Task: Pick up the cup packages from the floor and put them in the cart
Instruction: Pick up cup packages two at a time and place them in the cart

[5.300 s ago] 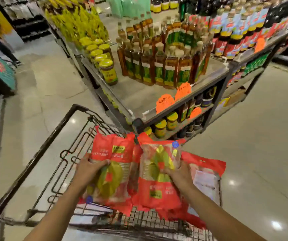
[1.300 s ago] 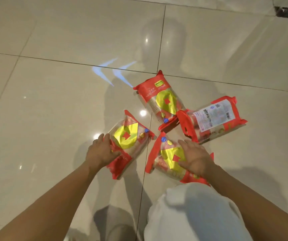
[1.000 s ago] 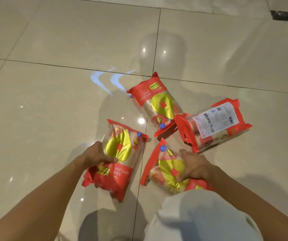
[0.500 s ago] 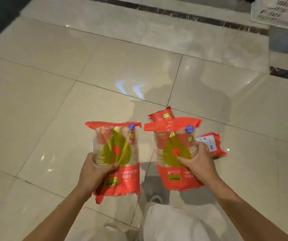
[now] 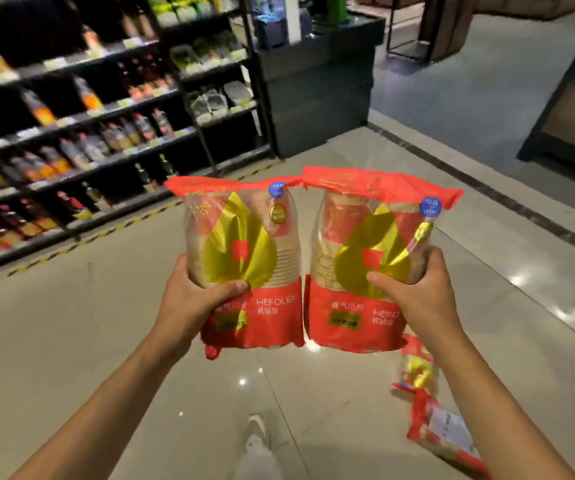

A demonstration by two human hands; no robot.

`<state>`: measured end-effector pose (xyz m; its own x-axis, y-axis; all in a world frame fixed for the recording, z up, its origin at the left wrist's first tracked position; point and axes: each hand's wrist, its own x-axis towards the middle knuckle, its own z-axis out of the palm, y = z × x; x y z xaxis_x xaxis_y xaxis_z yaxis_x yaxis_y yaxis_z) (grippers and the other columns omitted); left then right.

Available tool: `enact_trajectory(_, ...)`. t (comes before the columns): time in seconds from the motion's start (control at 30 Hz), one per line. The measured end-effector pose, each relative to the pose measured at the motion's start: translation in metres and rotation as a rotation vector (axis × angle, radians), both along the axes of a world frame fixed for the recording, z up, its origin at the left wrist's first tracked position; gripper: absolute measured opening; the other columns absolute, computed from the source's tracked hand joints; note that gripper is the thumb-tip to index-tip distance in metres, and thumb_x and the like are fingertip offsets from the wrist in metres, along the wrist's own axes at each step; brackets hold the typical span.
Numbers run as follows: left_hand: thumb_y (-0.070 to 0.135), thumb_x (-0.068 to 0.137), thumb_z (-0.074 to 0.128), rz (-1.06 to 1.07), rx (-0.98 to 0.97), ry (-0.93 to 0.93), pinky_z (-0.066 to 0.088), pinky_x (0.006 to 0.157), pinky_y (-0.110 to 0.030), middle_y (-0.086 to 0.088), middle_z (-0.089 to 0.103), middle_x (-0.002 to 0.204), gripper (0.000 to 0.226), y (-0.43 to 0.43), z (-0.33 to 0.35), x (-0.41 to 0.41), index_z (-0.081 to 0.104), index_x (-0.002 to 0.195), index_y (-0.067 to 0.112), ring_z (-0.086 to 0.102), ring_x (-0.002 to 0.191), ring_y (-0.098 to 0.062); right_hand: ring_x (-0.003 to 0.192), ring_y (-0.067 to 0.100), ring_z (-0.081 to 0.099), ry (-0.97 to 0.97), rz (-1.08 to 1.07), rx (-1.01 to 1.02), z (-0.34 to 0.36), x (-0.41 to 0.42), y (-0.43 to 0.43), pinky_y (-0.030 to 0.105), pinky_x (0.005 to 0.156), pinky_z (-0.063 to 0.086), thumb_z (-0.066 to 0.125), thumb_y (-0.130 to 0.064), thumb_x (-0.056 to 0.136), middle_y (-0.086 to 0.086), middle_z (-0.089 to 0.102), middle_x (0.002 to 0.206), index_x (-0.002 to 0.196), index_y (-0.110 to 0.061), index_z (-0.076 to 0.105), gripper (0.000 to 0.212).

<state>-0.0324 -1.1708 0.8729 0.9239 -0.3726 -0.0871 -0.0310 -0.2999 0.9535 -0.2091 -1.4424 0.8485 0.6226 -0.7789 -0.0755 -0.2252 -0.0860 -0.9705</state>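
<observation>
1. Glossy tiled floor (image 5: 71,341) fills the near and middle ground, overhead lights glinting off it, with a dark strip running away on the right.
2. Far left, long dark shelves (image 5: 81,133) packed with bottles, all blurred; beyond them a dark counter (image 5: 317,84) in the far middle.
3. Two bare forearms reach in from the near edge, each hand gripping a pack, both packs raised clear off the floor.
4. Right cup package (image 5: 369,265), red with a gold panel and clear film showing stacked cups, held upright, red seal on top, blue sticker at its upper right corner.
5. Left cup package (image 5: 244,265), same design, upright, its inner edge just beside, perhaps touching, the right one.
6. Down on the floor at near right: a package lying label-side up (image 5: 449,434), and just beyond it another package (image 5: 417,368) partly hidden behind the right forearm.
7. Right hand (image 5: 417,296) clamped on its pack's lower right side, thumb across the front.
8. Left hand (image 5: 192,296) clamped on its pack's lower left side, thumb pressed over the gold panel.
9. A pale shoe (image 5: 256,441) shows at the near edge between the arms.
</observation>
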Motion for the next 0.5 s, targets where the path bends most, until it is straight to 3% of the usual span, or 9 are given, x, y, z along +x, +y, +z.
enact_trajectory(0.17, 0.043, 0.037, 0.095, 0.352, -0.068, -0.064, 0.062, 0.07, -0.03, -0.001, 0.077, 0.108, 0.098, 0.137, 0.062, -0.113, 0.059, 0.124, 0.021, 0.076, 0.093, -0.017, 0.097, 0.016, 0.069, -0.11, 0.367, 0.026, 0.063, -0.005, 0.094, 0.04, 0.079, 0.056, 0.095, -0.026, 0.065, -0.007, 0.068, 0.101, 0.114, -0.025, 0.05, 0.067)
enact_trajectory(0.33, 0.044, 0.033, 0.094, 0.781, -0.057, -0.136, 0.061, 0.079, -0.038, -0.002, 0.077, 0.104, 0.086, 0.29, 0.087, -0.251, 0.062, 0.111, 0.026, 0.075, 0.094, -0.018, 0.095, 0.017, 0.069, -0.165, 0.744, 0.024, 0.098, -0.028, 0.243, 0.046, 0.086, 0.058, 0.091, -0.014, 0.072, -0.004, 0.069, 0.103, 0.118, -0.024, 0.051, 0.062)
enact_trajectory(0.43, 0.047, 0.034, 0.095, 0.983, -0.056, -0.158, 0.059, 0.09, -0.047, 0.0, 0.076, 0.109, 0.091, 0.377, 0.088, -0.351, 0.06, 0.116, 0.028, 0.074, 0.099, -0.019, 0.087, 0.013, 0.068, -0.185, 0.948, 0.018, 0.109, -0.067, 0.349, 0.042, 0.082, 0.057, 0.09, -0.008, 0.072, -0.003, 0.068, 0.098, 0.117, -0.017, 0.052, 0.06)
enact_trajectory(0.5, 0.044, 0.033, 0.096, 1.117, -0.091, -0.164, 0.06, 0.089, -0.046, 0.0, 0.077, 0.109, 0.092, 0.432, 0.085, -0.425, 0.06, 0.116, 0.028, 0.074, 0.098, -0.019, 0.082, 0.009, 0.067, -0.178, 1.077, 0.037, 0.11, -0.105, 0.422, 0.038, 0.076, 0.056, 0.089, -0.004, 0.072, -0.001, 0.067, 0.097, 0.119, -0.012, 0.052, 0.06)
